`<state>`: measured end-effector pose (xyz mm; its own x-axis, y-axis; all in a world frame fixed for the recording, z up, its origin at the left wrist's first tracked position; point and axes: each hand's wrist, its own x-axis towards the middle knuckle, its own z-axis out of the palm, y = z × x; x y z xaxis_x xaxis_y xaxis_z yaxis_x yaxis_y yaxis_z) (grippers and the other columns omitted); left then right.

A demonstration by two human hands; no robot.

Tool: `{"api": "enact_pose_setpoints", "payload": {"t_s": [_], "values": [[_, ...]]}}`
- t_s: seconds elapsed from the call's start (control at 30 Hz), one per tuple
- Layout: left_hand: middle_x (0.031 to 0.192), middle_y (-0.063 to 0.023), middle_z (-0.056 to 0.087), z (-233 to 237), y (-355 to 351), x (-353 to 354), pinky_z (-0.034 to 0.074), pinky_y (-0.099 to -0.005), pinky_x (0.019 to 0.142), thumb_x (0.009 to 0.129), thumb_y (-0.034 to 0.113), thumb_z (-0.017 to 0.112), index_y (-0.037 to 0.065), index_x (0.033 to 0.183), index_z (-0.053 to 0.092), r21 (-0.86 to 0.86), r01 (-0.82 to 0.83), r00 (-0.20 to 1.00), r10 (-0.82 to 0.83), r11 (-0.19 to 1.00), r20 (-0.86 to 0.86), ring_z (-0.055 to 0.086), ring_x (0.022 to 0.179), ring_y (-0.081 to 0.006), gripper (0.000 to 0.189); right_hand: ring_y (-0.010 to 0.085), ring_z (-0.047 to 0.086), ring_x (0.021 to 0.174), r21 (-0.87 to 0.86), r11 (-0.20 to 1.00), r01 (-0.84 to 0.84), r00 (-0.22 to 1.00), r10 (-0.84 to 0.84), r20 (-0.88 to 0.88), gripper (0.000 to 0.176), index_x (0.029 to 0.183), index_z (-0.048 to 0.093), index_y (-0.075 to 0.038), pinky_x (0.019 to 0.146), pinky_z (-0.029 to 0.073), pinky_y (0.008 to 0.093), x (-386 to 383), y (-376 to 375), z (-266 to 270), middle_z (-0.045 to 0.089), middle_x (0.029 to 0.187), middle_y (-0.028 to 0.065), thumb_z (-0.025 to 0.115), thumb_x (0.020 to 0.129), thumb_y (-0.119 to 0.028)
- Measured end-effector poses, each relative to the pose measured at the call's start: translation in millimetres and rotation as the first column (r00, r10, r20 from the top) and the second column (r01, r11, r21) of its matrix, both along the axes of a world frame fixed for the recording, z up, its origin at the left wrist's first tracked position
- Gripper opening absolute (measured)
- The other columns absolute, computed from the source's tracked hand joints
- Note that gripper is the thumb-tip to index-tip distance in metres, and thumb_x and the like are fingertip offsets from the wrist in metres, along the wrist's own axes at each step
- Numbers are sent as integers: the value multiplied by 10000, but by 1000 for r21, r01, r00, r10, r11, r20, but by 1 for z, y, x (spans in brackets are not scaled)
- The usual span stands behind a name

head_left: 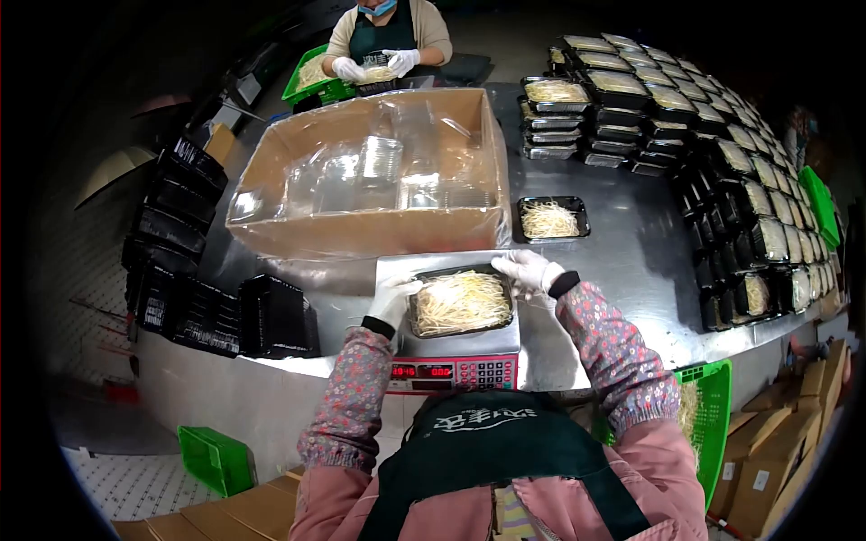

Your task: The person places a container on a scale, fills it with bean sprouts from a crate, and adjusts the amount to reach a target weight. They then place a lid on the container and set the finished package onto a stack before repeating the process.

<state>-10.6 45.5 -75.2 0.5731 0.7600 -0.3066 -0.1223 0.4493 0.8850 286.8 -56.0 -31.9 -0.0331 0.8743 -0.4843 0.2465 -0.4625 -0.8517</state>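
A black plastic tray heaped with pale bean sprouts (462, 302) rests on the metal plate of a red digital scale (454, 372). My left hand (394, 299), in a white glove, grips the tray's left edge. At the tray's far right corner my right hand (530, 270), also gloved, has its fingers closed on the rim. Glowing red digits show on the scale's display. Just beyond my right hand, a second tray of sprouts (552, 219) sits on the steel table (622, 212).
A big cardboard box (361, 236) lined with plastic holds clear lids. Stacks of black trays (275, 317) stand at left, stacked packed trays (672, 99) at right. Opposite, a co-worker (383, 36) handles a tray. Green crates (216, 460) stand on the floor.
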Motion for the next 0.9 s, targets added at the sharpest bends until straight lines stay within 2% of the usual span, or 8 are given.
{"api": "enact_pose_setpoints", "payload": {"t_s": [0.03, 0.1, 0.13, 0.27, 0.5, 0.6, 0.7, 0.9], "values": [[916, -14, 667, 9, -4, 0, 468, -229, 668, 872, 81, 635, 31, 1025, 673, -2, -35, 997, 35, 999, -66, 615, 761, -109, 165, 241, 658, 645, -16, 1000, 12, 980, -8, 199, 555, 1100, 610, -57, 558, 528, 364, 5, 9, 4, 670, 808, 125, 503, 929, -574], [884, -17, 671, -14, 11, -7, 485, -229, 663, 868, 52, 656, 47, 968, 686, 43, -1, 983, 9, 999, -185, 618, 735, -101, 104, 372, 671, 878, 183, 977, -107, 864, 1, 503, 715, 1031, 665, 2, 787, 517, 437, 1, 32, 9, 688, 924, 232, 382, 929, -645], [864, -9, 667, 0, 7, -6, 464, -217, 621, 868, 61, 662, 48, 964, 687, 29, -5, 980, 10, 1000, -200, 596, 693, -83, 100, 421, 605, 1028, 127, 980, -150, 777, 37, 629, 777, 951, 702, 20, 935, 436, 455, -9, 40, 18, 661, 1012, 267, 294, 943, -641], [789, 28, 644, 31, -3, 1, 368, -183, 483, 867, 111, 687, 44, 975, 692, 48, 6, 945, 10, 999, -328, 496, 558, -25, 127, 372, 659, 916, 98, 977, -188, 579, 30, 815, 625, 897, 724, -42, 836, 494, 473, -32, 47, -10, 693, 915, 203, 318, 988, -510], [787, 60, 629, 18, -8, -3, 361, -174, 506, 876, 139, 696, 13, 1070, 680, 274, 84, 932, 22, 958, -363, 480, 579, -11, 232, 417, 625, 952, 369, 929, 21, 777, -247, 578, 575, 1014, 710, -49, 850, 476, 475, -37, 10, -17, 669, 956, 244, 373, 973, -514], [885, -3, 659, 8, 1, -8, 429, -206, 566, 854, 170, 715, -4, 1108, 662, 219, 161, 923, -68, 962, -379, 557, 697, -49, 312, 406, 627, 973, 337, 942, 5, 778, -215, 591, 533, 1073, 701, -74, 867, 481, 461, -38, 9, -19, 671, 996, 231, 396, 968, -499], [909, -22, 650, -2, 6, -4, 482, -232, 696, 878, 70, 665, -33, 1068, 645, 114, 101, 962, -68, 988, -264, 608, 804, -91, 217, 402, 627, 977, 344, 939, 18, 784, -227, 578, 508, 1048, 699, -56, 867, 481, 462, -33, 14, -38, 669, 1003, 234, 437, 958, -482], [935, -88, 659, -21, 12, -4, 506, -294, 774, 799, 11, 661, -48, 1072, 625, -52, 74, 996, -76, 996, -50, 640, 843, -165, 282, 391, 622, 1007, 315, 946, 80, 858, -227, 462, 456, 1076, 686, -39, 881, 481, 425, -31, 17, -49, 664, 1034, 236, 509, 946, -439]]}}
